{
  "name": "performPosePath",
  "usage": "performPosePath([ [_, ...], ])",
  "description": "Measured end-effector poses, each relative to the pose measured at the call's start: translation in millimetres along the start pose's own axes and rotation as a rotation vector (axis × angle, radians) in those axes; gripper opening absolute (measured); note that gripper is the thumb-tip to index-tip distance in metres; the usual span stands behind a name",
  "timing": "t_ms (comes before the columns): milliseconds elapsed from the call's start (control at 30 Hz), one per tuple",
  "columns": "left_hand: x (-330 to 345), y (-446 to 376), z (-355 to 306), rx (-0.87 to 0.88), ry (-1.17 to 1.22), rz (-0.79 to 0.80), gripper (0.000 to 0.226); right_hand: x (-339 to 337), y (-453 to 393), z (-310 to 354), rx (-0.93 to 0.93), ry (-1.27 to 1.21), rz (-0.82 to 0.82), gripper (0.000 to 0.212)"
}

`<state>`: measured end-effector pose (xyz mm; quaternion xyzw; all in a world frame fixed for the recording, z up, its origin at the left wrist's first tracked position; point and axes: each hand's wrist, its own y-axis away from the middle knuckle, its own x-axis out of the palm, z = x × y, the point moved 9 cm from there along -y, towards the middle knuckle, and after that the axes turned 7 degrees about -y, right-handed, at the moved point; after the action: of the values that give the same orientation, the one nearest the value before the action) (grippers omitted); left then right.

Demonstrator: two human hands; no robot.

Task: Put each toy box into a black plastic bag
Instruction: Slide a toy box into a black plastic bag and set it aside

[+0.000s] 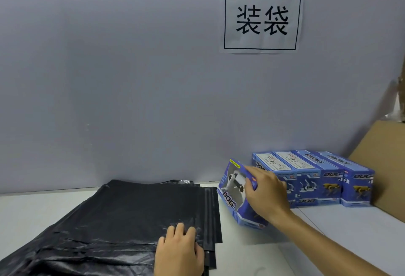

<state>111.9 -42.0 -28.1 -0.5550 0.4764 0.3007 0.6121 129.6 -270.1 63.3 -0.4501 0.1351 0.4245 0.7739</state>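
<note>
Bagging is only at its start: one toy box [235,192] is tipped up in the right hand [266,194], right of centre in the lower frame, while the stack of black plastic bags [135,216] lies flat at lower left under the left hand [178,251].

The right-hand grip wraps the box's upper edge, thumb on the printed front and fingers behind, so the box leans with its lower corner close to the bench [339,227]; whether that corner touches cannot be told. The left hand lies with its fingers curled onto the top bag near the banded mouth edge [211,214]; whether it pinches a layer or only presses is not clear.

To do this step well, the left hand should probably separate just the top bag's upper layer at that mouth edge and lift it, since thin film tends to cling and two bags could come up together. The box would go in most easily narrow end first, slid low across the bench into the opened mouth, with the right-hand grip kept firm on the edge until the box is well inside.

Four more boxes [315,179] stand in a row against the wall at lower right, just behind the held one, beside a cardboard sheet [385,166].
</note>
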Motion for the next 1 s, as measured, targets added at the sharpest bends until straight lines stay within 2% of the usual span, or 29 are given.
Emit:
performPosePath([
  [133, -4, 1, -1, -0.003, -0.004, 0.001, 0.013, -27, 18, -25, 0.188, -0.337, -0.187, 0.042],
  [233, -6, 0, -1, -0.009, 0.009, -0.009, 0.014, -33, 38, -47, 0.289, -0.591, -0.267, 0.035],
  [433, -9, 5, -11, -0.047, 0.110, 0.004, 0.012, -33, 61, -65, 0.429, -0.874, -0.206, 0.025],
  [533, -13, 5, -17, -0.077, 0.359, -0.015, 0.017, -24, 62, -61, 0.496, -1.001, -0.168, 0.022],
  [633, -14, 5, -9, -0.221, 0.679, -0.078, 0.036, -13, 66, -56, 0.538, -1.066, -0.125, 0.020],
  [767, 0, 7, -3, -0.424, 1.366, -0.029, 0.065, -2, 71, -43, 0.537, -1.103, -0.029, 0.018],
  [800, -1, 8, -1, -0.451, 1.478, -0.035, 0.068, 1, 73, -39, 0.531, -1.120, 0.001, 0.017],
  [933, -12, 7, 11, -0.488, 1.557, -0.058, 0.081, 8, 75, -21, 0.491, -1.146, 0.152, 0.018],
  [1000, -15, 6, 12, -0.502, 1.563, -0.035, 0.065, 9, 76, -14, 0.464, -1.126, 0.206, 0.019],
])
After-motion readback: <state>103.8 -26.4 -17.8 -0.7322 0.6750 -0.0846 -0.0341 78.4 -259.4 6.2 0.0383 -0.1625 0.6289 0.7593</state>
